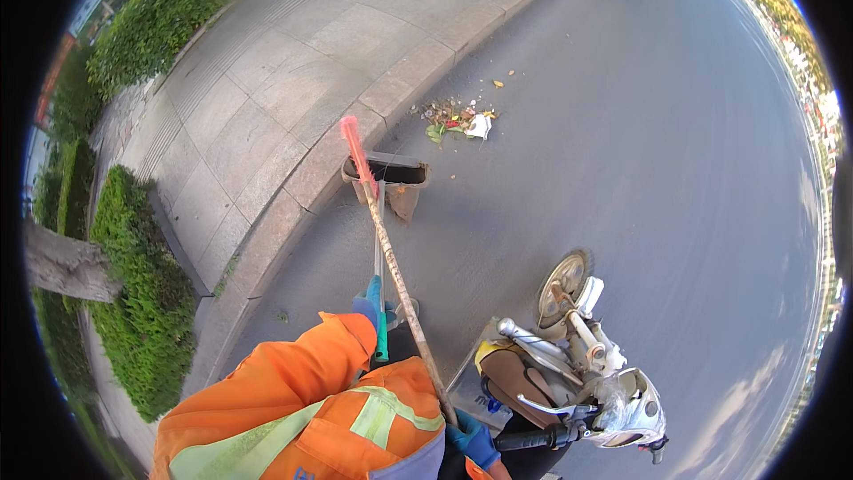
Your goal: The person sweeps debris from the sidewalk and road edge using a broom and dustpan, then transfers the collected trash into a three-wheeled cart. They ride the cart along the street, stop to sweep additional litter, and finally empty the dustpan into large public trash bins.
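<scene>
My left hand (368, 303), in a blue glove, is closed around the long handle of a dustpan, near its green grip (382, 340). The dustpan (405, 199) hangs low over the asphalt beside the kerb, its dark mouth facing away from me. In my right hand (476, 441), also gloved in blue, is the lower end of a broom's mottled stick (400, 280). That stick slants up across the dustpan's handle to narrow pink bristles (358, 150). Beyond the dustpan lies a heap of litter (453, 119) with leaves and a crumpled white piece (478, 125).
Close on my right stands a white two-wheeler (600, 373), its handlebar grip (530, 440) beside my right hand. A stone kerb (333, 163) separates the road from the paved sidewalk (266, 87). Hedges (143, 320) and a tree trunk (70, 263) are at the left.
</scene>
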`<state>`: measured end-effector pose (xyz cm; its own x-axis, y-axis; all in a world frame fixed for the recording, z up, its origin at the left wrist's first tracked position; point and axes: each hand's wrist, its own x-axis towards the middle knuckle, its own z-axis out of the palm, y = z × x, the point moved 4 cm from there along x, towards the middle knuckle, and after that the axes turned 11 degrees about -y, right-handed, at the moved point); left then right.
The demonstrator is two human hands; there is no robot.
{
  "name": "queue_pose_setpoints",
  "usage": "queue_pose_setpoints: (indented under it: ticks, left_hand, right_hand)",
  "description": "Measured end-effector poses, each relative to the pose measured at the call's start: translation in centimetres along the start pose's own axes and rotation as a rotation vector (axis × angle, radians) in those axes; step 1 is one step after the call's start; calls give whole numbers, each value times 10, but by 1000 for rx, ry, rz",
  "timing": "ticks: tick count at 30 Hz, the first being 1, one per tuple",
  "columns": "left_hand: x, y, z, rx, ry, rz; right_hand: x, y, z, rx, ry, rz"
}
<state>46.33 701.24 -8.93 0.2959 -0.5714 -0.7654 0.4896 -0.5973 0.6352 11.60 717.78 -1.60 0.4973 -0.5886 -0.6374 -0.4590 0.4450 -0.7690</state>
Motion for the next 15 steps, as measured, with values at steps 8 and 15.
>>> queue_pose_setpoints:
  ticks: [8, 15]
  left_hand:
    - [40, 54, -73, 233, -11, -105]
    - [66, 99, -94, 348, 16, -170]
  right_hand:
    - [6, -93, 18, 136, 114, 49]
    - [44, -205, -52, 430, 229, 100]
